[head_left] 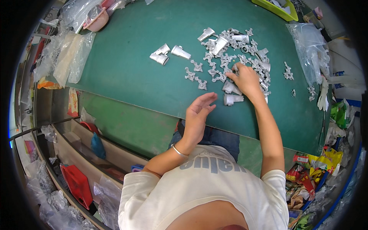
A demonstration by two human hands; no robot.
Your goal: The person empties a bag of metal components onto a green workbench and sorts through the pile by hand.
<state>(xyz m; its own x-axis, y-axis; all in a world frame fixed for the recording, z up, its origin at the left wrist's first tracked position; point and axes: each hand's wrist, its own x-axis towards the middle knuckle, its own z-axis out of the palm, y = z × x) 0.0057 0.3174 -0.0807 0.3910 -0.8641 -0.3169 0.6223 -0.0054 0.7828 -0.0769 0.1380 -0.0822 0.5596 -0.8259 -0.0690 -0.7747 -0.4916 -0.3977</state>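
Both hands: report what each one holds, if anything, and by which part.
The left hand is open and holds nothing. The right hand is at the grey metal pieces; whether it grips one, and by which part, cannot be told.

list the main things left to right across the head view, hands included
Pink basket, pair of silver tapered parts, lone silver tapered part, left hand, right hand, clear plastic bag at the right.

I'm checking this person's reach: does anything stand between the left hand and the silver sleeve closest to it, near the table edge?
Nothing visible does. Only green tabletop shows between the left hand and the silver sleeve. Another sleeve lies just beyond, off that path.
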